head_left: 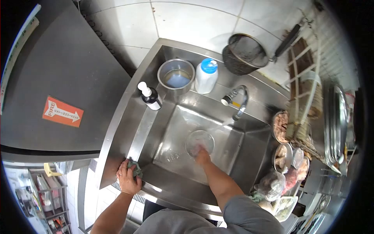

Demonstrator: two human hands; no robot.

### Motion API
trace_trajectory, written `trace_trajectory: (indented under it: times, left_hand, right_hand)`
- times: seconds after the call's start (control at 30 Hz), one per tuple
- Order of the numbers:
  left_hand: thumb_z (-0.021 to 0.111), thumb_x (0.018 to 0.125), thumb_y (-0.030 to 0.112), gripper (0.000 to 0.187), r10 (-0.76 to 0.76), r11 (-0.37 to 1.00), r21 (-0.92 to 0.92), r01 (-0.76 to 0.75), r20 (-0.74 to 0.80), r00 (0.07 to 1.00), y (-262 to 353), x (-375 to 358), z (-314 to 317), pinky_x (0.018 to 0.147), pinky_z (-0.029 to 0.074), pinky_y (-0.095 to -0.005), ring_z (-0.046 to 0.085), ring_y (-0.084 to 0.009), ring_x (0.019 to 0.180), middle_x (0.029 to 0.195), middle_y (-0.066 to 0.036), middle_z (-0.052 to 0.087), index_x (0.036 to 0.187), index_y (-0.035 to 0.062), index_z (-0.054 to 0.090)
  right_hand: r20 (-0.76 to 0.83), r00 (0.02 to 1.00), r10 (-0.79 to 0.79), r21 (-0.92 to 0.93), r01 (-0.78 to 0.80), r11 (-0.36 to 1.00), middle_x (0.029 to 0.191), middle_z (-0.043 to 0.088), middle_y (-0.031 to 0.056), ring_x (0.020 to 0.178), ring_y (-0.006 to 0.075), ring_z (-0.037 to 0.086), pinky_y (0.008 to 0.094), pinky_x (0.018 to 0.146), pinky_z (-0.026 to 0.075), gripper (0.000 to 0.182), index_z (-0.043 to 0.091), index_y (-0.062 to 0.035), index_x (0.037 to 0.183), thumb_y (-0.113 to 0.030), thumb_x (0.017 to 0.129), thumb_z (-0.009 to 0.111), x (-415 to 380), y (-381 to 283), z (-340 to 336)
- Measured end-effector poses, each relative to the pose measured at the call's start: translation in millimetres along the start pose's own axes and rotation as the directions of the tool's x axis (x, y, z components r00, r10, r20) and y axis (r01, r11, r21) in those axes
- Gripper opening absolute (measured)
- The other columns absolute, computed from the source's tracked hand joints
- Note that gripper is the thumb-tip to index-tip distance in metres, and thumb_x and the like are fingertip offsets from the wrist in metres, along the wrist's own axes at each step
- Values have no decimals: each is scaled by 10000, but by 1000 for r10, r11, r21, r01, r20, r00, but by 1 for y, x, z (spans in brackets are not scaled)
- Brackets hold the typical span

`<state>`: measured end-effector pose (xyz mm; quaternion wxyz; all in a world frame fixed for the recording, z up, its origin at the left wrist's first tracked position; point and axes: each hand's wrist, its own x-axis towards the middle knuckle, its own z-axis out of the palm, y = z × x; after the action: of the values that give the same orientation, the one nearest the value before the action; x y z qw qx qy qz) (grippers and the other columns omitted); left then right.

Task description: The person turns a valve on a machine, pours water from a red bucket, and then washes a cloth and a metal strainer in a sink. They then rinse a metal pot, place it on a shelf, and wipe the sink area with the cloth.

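Observation:
My left hand (128, 180) is at the left front corner of the steel sink (134, 144), its fingers curled over a crumpled grey-green cloth (136, 170) on the rim. Down in the basin, my right hand (201, 153) reaches to a round, pale, see-through shape (206, 137) on the bottom. Whether that shape is a bowl or the drain cover I cannot make out. Blur hides the fingers of this hand. Behind it, a curved faucet (244, 99) leans over the basin.
Along the sink's back ledge stand a pump bottle (152, 99), a metal pot (176, 87) with cloudy liquid and a blue-capped white bottle (206, 78). A black strainer (244, 54) hangs behind. Bowls of food (281, 156) and a plastic bag (271, 185) crowd the right side.

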<state>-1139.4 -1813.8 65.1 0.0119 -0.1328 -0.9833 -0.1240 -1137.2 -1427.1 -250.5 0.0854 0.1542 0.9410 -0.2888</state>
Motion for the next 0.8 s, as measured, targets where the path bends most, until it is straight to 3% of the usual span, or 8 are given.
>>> trace_trajectory:
  times: [0.1,0.2,0.3,0.4,0.5,0.6,0.7,0.8]
  left_hand:
    - [645,727,179,519,-22,1000,3,22,4,1000,0,1,2,1131,279,-571,413,-433,1395,1511,-221,452,1232,65,610]
    - [654,717,173,521,-29,1000,-12,29,4,1000,-2,2,1,1138,278,-568,420,-431,1393,1508,-225,457,1225,66,616]
    - [669,713,168,515,-34,998,-49,32,-31,999,0,3,0,1150,263,-578,409,-430,1407,1508,-233,455,1218,79,624]
    - [683,713,163,509,68,998,20,-66,-119,990,-2,-4,0,1164,244,-594,400,-429,1419,1508,-242,452,1216,103,635]
    - [717,705,154,547,198,979,-13,-202,-158,967,9,-1,2,1173,230,-618,399,-427,1427,1516,-247,446,1246,131,644]
    - [748,703,118,620,289,914,-264,-309,-111,951,74,36,-2,1168,271,-593,402,-428,1429,1540,-254,414,1310,114,618]
    - [779,737,85,777,266,749,-635,-189,28,963,156,105,11,1155,332,-553,385,-484,1431,1584,-283,339,1460,75,493]
    - [807,767,141,821,270,687,-705,-176,23,963,229,168,48,1094,429,-490,452,-505,1366,1583,-308,326,1496,56,441]
  right_hand:
    - [334,934,125,-277,-29,960,1388,609,228,1232,378,622,443,1039,507,421,689,-48,1230,-259,867,727,40,-15,-20]
    - [508,861,-3,-361,217,907,1286,697,160,1175,369,651,438,1000,516,316,758,-26,1098,-265,908,679,67,-18,-49]
    - [199,977,79,203,-120,972,1046,764,140,917,322,720,425,835,552,255,767,-22,903,-268,927,706,74,-17,-76]
    - [240,944,227,457,-316,831,957,750,110,794,249,699,389,764,542,221,736,-18,954,-237,950,710,70,-29,-125]
    - [201,976,88,790,-214,574,960,730,87,843,190,670,358,790,528,204,703,-6,1044,-197,980,672,63,-47,-174]
    - [107,994,25,720,-95,687,1002,730,67,914,172,665,343,832,519,250,672,9,1118,-205,989,669,63,-47,-212]
    - [34,999,19,745,-38,665,1016,717,65,963,163,649,330,869,511,228,664,17,1111,-186,1006,648,45,-79,-260]
    - [40,999,-27,850,-19,527,1005,700,28,952,128,634,313,860,509,152,669,-26,1088,-160,1029,630,15,-127,-310]
